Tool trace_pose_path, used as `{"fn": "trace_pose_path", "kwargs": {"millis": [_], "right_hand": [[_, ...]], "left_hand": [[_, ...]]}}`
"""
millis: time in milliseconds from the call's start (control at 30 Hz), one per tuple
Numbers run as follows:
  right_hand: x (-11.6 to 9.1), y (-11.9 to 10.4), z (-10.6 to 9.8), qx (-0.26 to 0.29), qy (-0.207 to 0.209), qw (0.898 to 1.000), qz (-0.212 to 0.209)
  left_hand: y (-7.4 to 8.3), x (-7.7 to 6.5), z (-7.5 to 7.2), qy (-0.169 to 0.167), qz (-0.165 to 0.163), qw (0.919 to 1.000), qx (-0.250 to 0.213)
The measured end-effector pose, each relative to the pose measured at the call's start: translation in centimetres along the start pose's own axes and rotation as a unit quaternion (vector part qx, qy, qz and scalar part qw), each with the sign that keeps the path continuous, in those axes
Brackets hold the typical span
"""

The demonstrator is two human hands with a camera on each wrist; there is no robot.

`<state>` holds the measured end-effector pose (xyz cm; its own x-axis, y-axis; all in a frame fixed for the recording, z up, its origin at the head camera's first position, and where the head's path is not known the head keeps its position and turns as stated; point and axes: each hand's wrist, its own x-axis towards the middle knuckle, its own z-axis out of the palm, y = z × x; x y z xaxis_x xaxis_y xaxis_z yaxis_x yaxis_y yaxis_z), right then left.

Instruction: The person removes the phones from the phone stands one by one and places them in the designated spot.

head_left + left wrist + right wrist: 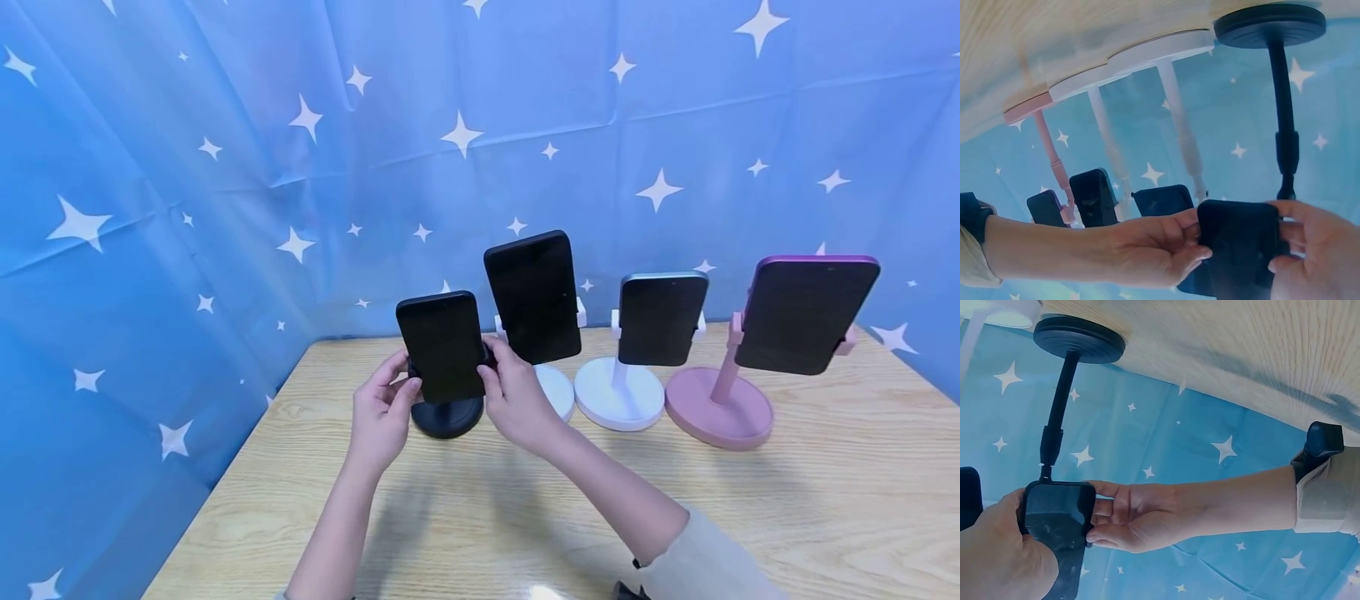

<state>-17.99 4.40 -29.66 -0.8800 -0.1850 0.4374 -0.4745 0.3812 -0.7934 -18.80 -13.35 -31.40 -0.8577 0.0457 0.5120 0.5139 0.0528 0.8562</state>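
A black smartphone (442, 346) stands upright at the head of a black phone stand, whose round base (447, 419) is on the table. My left hand (380, 417) grips the phone's left edge, thumb in front and fingers behind. Along the opposite edge my right hand (517, 400) pinches the phone and clamp, its thumb at the front. Both wrist views show the stand's thin black pole (1059, 419) running between base and phone. In the left wrist view, a dark part juts out behind the phone (1238, 240).
To the right, a black phone (534, 296) sits in a white stand, a smaller phone (660, 321) in another white stand (611, 408), and a purple-edged phone (806, 317) in a pink stand (712, 421). A blue star-patterned curtain (390, 183) hangs behind the wooden table (480, 517).
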Motion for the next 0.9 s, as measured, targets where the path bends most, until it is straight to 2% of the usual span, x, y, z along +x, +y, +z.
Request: {"fn": "trace_pose_path", "kwargs": {"millis": [200, 500, 667, 900], "right_hand": [[-0.4, 0.2, -0.6, -0.002, -0.009, 0.999, -0.031], [-0.9, 0.8, -0.8, -0.008, 0.013, 0.995, -0.100], [-1.3, 0.7, -1.1, -0.001, 0.015, 0.995, -0.103], [-1.9, 0.4, -1.5, 0.009, 0.016, 0.994, -0.111]], "left_hand": [[0.4, -0.4, -0.1, -0.015, -0.001, 0.9998, -0.014], [0.9, -0.8, 0.0, -0.028, 0.002, 0.9995, -0.014], [1.2, -0.9, 0.1, -0.035, 0.006, 0.9994, -0.005], [1.5, -1.4, 0.1, -0.053, 0.023, 0.9982, -0.019]]}}
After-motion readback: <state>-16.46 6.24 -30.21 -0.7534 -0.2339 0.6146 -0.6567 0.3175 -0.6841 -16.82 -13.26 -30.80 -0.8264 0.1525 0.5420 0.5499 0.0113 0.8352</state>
